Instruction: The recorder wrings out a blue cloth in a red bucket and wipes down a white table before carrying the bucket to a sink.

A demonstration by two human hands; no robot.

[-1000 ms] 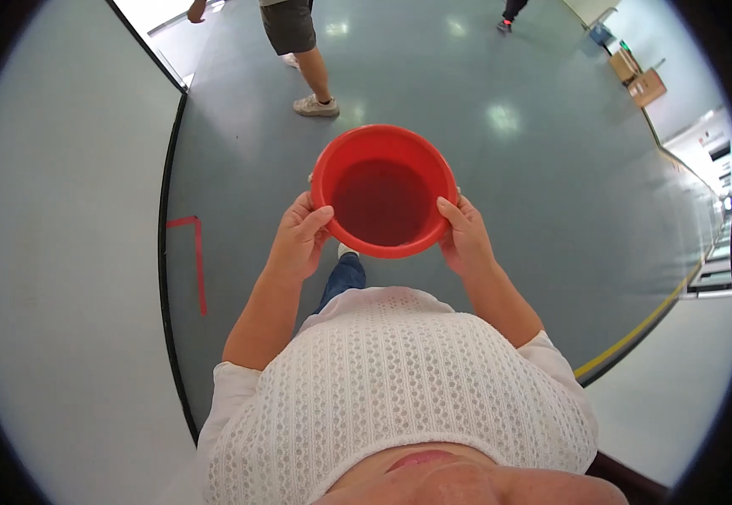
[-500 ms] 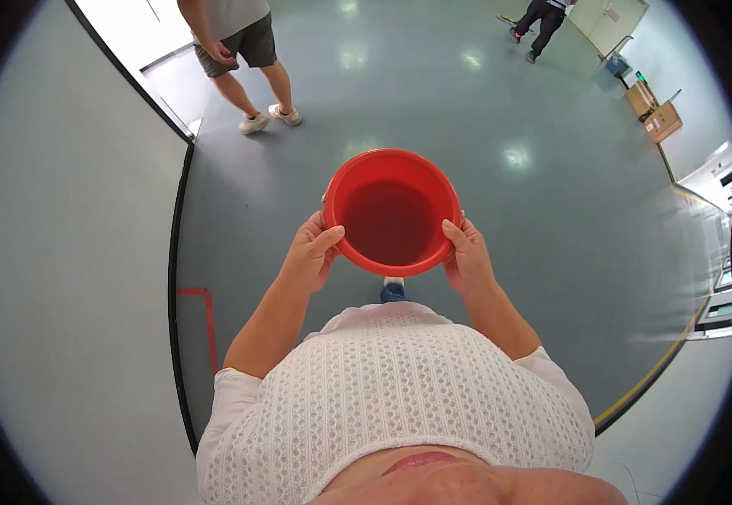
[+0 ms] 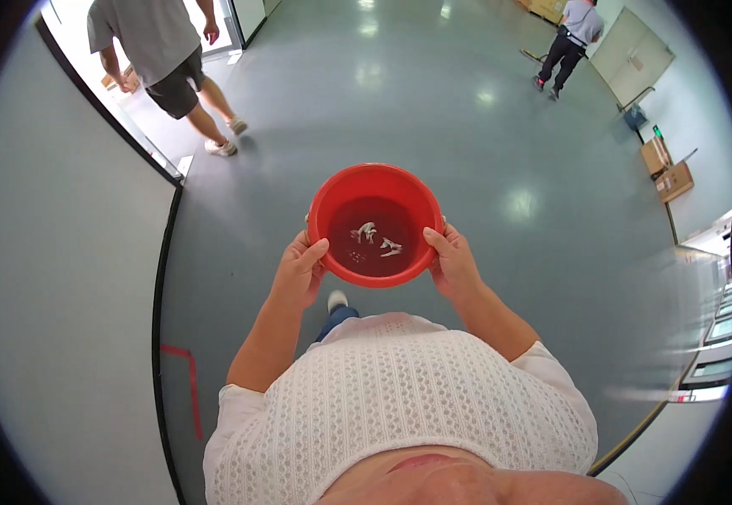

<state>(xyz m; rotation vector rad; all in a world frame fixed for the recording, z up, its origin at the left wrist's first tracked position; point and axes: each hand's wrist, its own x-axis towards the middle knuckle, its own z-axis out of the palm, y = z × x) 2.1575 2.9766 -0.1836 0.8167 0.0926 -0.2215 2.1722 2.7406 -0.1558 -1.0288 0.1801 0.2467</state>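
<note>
Head view: the left hand [image 3: 300, 268] pinches the near-left rim of a round red plastic-looking basin [image 3: 374, 179], the right hand [image 3: 455, 264] its near-right rim, above the glossy grey floor [image 3: 400, 109]. White glints [image 3: 367, 231] now break the liquid [image 3: 345, 259], suggesting sloshing while carried; the grey-shirted walker [image 3: 151, 40] has shifted left.
</note>
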